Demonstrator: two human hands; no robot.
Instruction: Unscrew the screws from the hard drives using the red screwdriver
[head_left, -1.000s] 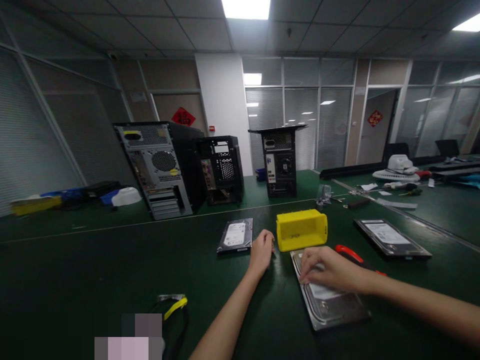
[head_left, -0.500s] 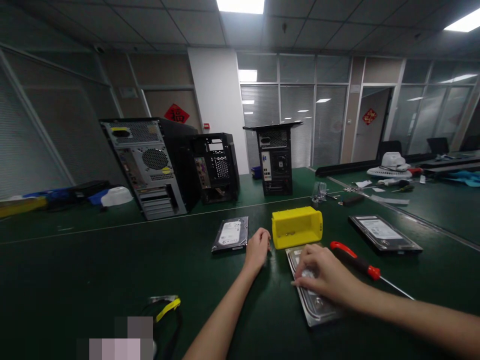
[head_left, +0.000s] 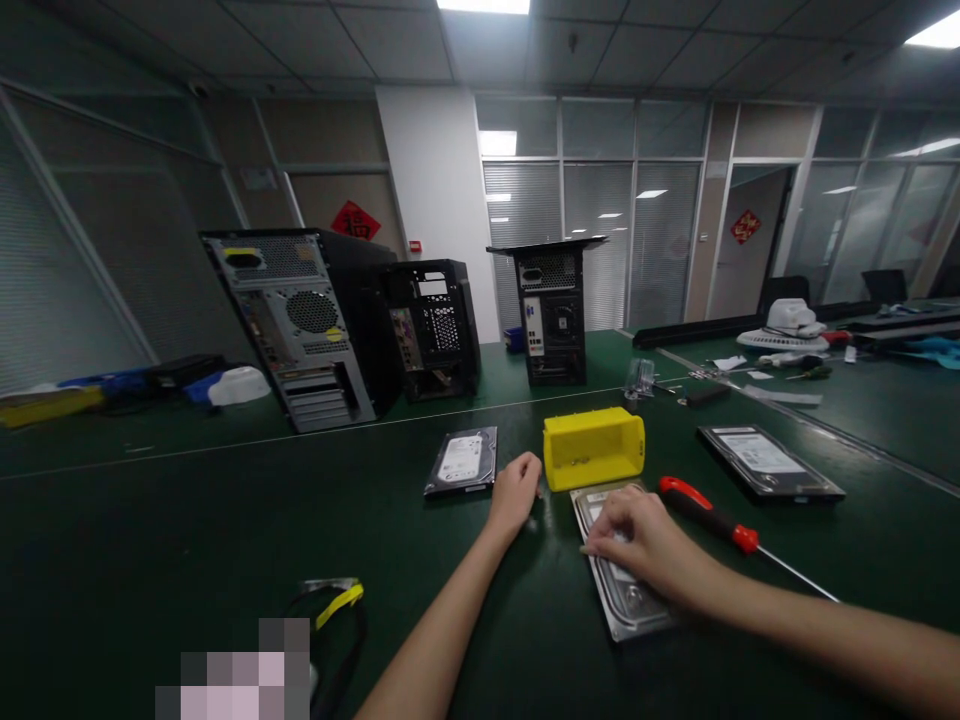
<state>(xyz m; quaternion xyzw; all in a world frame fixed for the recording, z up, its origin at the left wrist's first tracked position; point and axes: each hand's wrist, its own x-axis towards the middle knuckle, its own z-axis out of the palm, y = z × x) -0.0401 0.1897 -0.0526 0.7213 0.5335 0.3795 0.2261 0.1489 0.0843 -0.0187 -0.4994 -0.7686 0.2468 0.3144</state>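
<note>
My right hand (head_left: 637,530) is over a silver hard drive (head_left: 626,605) that lies flat on the green table. Its thumb and fingertips are pinched together at the drive's left side; whatever they hold is too small to make out. Resting on the table between two drives, my left hand (head_left: 517,490) has its fingers curled closed, and their contents are hidden. Just left of it lies another hard drive (head_left: 461,460) with a white label. A yellow plastic bin (head_left: 594,448), tipped open toward me with a few tiny parts inside, stands behind both hands.
A red and black screwdriver (head_left: 709,515) lies right of my right hand, near a third hard drive (head_left: 769,465). Computer cases (head_left: 311,330) stand at the back left, with another case (head_left: 555,320) at the centre. A yellow and black strap-like item (head_left: 341,605) lies front left.
The view has tilted down and shifted very slightly. Both hands keep nearly the same places, the right still pinched over the drive.
</note>
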